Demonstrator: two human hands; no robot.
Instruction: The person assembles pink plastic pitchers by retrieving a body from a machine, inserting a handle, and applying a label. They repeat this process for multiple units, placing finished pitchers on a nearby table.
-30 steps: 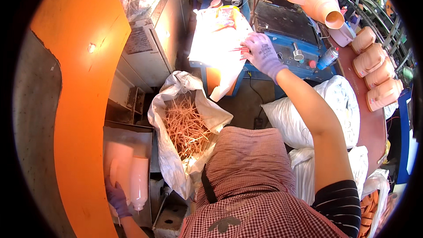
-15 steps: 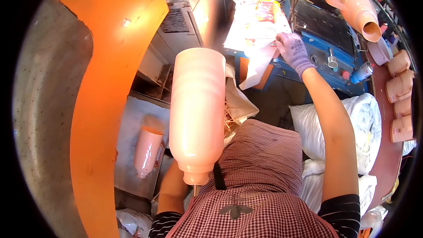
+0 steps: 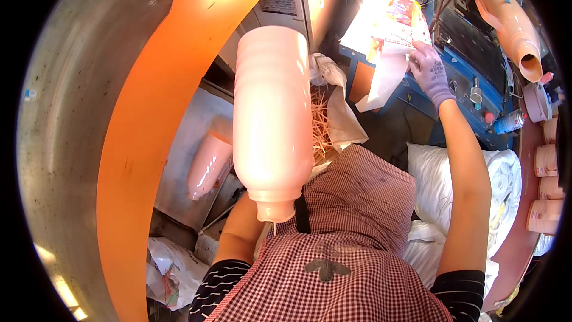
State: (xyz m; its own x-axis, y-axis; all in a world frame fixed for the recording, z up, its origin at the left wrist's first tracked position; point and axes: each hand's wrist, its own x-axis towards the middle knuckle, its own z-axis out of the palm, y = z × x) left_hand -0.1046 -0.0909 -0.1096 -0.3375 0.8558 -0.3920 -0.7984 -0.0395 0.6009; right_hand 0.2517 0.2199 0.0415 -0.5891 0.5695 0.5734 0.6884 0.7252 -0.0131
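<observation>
A large pale pink plastic bottle (image 3: 273,107) stands neck-down in front of me, its rounded shoulder and narrow neck toward my apron. My left forearm (image 3: 241,229) runs up behind the bottle, which hides my left hand and its fingers. My right hand (image 3: 427,70), in a light purple glove, reaches to the far right. Its fingers are closed on the edge of a white label sheet (image 3: 387,77). That sheet hangs off the front of a stack of printed labels (image 3: 381,15) in red and orange, which lies on a blue-edged bench (image 3: 456,74).
A curved orange panel (image 3: 134,137) rises at left. Beside it, another pink bottle (image 3: 210,164) appears in a shiny surface. Pink scraps (image 3: 320,122) fill an open sack. White bags (image 3: 503,185) sit at right, near pink containers (image 3: 545,214), a spray can (image 3: 509,122) and a pink jug (image 3: 512,24).
My view has swung left, so the bench and labels sit farther right. My right hand stays at the label sheet's edge. The bottle appears higher in the picture.
</observation>
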